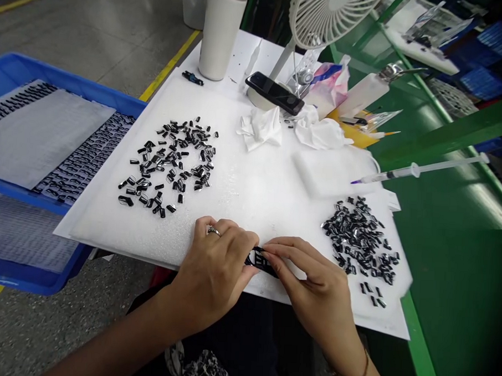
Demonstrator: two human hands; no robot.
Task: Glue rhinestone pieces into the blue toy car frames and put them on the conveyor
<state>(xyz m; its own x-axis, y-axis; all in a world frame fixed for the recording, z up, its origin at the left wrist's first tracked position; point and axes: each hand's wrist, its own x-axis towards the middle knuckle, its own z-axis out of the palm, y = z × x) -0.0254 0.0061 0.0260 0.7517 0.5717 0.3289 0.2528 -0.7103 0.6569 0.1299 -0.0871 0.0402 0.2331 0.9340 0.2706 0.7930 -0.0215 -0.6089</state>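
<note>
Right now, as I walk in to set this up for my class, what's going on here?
A person holds a small black part at the near edge of a white sheet, the left hand and right hand both with fingers on it. Black pieces lie scattered on the left; a denser heap sits on the right, with a syringe beyond it.

This is looking like a factory workshop: yellow lines (168, 68) are marking the concrete floor (116, 38), a blue crate (44, 68) is holding rows of small black parts (83, 158), and loose piles (359, 234) are covering areas of the table (397, 319).
</note>
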